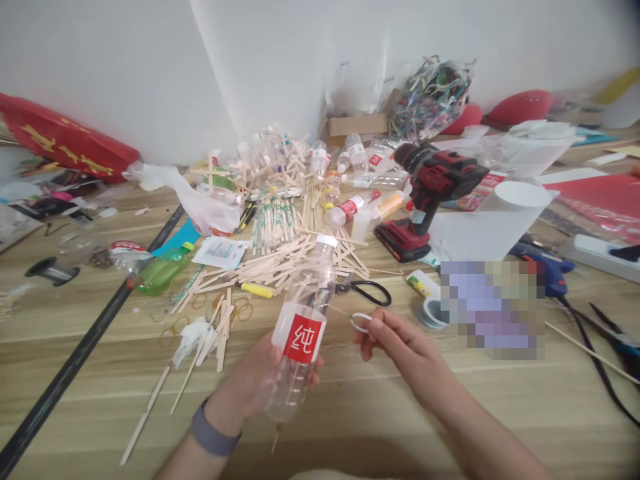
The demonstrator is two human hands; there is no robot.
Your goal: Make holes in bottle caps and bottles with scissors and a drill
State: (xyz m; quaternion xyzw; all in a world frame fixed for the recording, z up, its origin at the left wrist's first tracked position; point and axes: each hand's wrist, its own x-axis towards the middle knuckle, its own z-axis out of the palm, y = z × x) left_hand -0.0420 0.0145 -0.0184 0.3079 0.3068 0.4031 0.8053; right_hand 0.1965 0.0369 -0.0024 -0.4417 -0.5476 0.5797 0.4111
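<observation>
A clear plastic bottle point(300, 327) with a white cap and a red and white label is tilted over the table. My left hand point(255, 373) is wrapped round its lower half from behind. A thin stick point(275, 440) pokes out below the bottle's base. To the right of the bottle, my right hand point(387, 337) pinches a small white ring point(361, 323) between thumb and fingertips. Something thin runs from the ring towards the bottle's side.
A red and black cordless drill point(430, 193) stands behind on the right. Loose wooden sticks point(270, 263), black-handled scissors point(371, 292) and a yellow-handled tool point(257, 290) lie beyond the bottle. A green bottle point(163, 270) and a long black bar point(95, 337) are at the left.
</observation>
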